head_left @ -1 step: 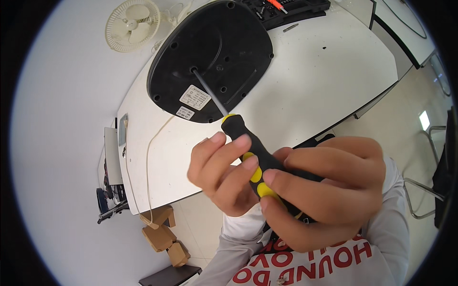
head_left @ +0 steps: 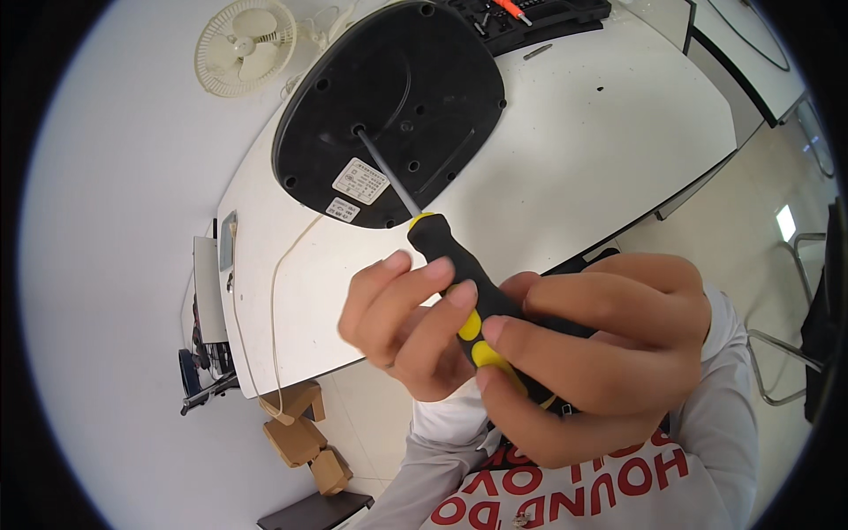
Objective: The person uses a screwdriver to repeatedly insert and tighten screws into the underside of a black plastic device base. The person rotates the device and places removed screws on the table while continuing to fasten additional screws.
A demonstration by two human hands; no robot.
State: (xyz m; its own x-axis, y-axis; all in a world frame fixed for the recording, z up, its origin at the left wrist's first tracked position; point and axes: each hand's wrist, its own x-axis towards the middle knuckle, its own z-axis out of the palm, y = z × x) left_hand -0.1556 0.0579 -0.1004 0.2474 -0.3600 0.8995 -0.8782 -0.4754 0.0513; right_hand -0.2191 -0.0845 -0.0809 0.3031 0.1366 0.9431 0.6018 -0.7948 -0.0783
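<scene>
A black-and-yellow screwdriver [head_left: 450,254] slants up and away from me, its grey shaft reaching a round hole in a black rounded plastic base [head_left: 371,79]. The base lies with holes and two white labels facing up, on the white table's far left part. My left hand [head_left: 406,322] has its fingers closed around the handle's front half. Wrapped around the rear of the same handle is my right hand [head_left: 609,353], its fingertips beside the yellow patches. Whether the tip meets a screw is hidden inside the hole.
Behind the base sits a black tool case [head_left: 548,16] with an orange-handled tool [head_left: 511,9]. A small metal bit [head_left: 537,52] lies near it. A cream fan [head_left: 245,46] stands far left. A pale cable [head_left: 281,274] drops over the table's left edge, above cardboard boxes [head_left: 298,439].
My hands and the screwdriver handle have shifted very slightly left. The tip stays at the same hole, and the base has not moved.
</scene>
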